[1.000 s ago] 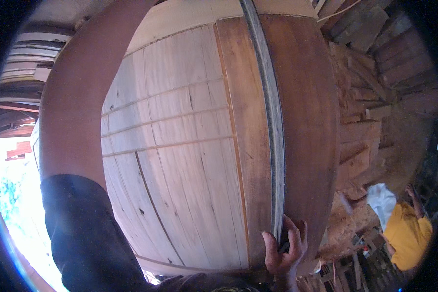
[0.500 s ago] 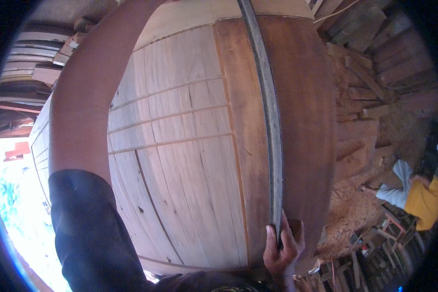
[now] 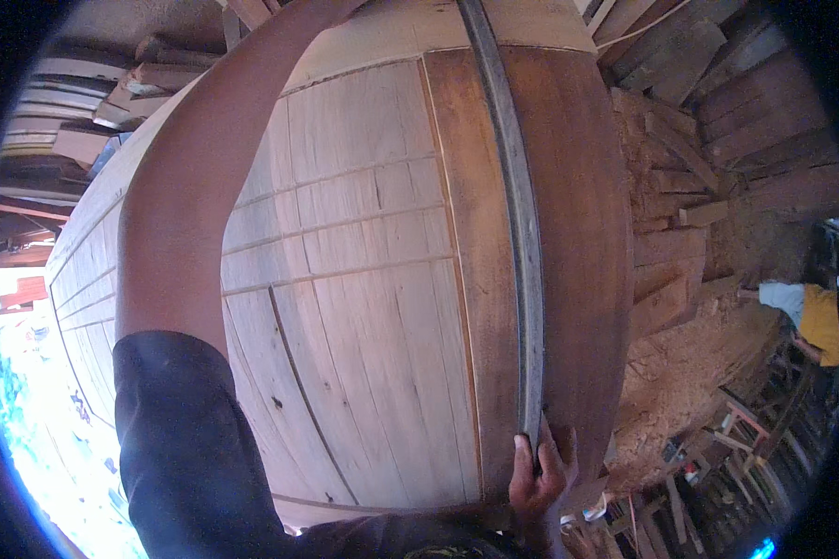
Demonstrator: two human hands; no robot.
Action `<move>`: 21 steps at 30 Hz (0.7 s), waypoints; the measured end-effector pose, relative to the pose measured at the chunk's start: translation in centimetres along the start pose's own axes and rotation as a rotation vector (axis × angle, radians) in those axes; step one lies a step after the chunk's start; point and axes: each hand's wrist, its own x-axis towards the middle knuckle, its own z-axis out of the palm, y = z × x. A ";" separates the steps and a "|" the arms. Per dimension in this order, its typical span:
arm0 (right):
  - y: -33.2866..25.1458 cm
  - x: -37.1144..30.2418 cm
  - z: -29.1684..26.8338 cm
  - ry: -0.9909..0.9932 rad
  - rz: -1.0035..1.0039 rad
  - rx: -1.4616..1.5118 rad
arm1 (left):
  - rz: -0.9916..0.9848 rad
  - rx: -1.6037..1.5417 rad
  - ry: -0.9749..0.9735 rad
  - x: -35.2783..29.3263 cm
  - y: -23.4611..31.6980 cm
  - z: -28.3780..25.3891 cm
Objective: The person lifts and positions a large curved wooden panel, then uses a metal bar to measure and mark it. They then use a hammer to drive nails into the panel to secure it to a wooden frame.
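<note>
A long grey metal bar (image 3: 519,224) runs lengthwise over the brown board (image 3: 583,233) on the right side of a large wooden panel (image 3: 364,354). At the bar's near end my right hand (image 3: 539,475) is closed, thumb on one side and fingers on the other. The bar's far end passes out at the top edge. My left arm, in a dark sleeve, reaches forward across the panel's left part; its hand lies beyond the top edge. Pale planks with narrow grooves between them make up the panel's left and middle.
Wood shavings (image 3: 676,410) and offcuts (image 3: 704,214) cover the floor to the right. A person in a yellow top (image 3: 820,321) is at the far right. Stacked boards (image 3: 61,98) stand at the upper left, and a jumble of timber (image 3: 746,475) lies at the lower right.
The view has shifted slightly, so the panel and my left arm sit farther right in the picture. My right hand keeps its grip on the bar. The person in yellow has changed posture.
</note>
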 end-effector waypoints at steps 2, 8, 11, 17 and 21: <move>-0.1 -0.1 0.0 -0.005 0.023 -0.007 | 0.145 0.097 0.044 -0.3 -0.7 0.7; -0.1 0.2 -0.1 0.034 -0.088 0.017 | 0.301 0.557 0.360 -4.1 0.9 2.3; 0.2 0.4 -0.1 0.025 -0.119 0.073 | 0.578 0.442 0.590 -9.8 0.6 5.8; 0.1 0.4 0.0 0.052 -0.073 0.149 | 0.838 0.223 0.027 -30.9 9.4 21.6; 1.8 0.3 0.2 0.090 -0.216 0.139 | 0.721 0.318 -0.107 -35.4 12.2 25.6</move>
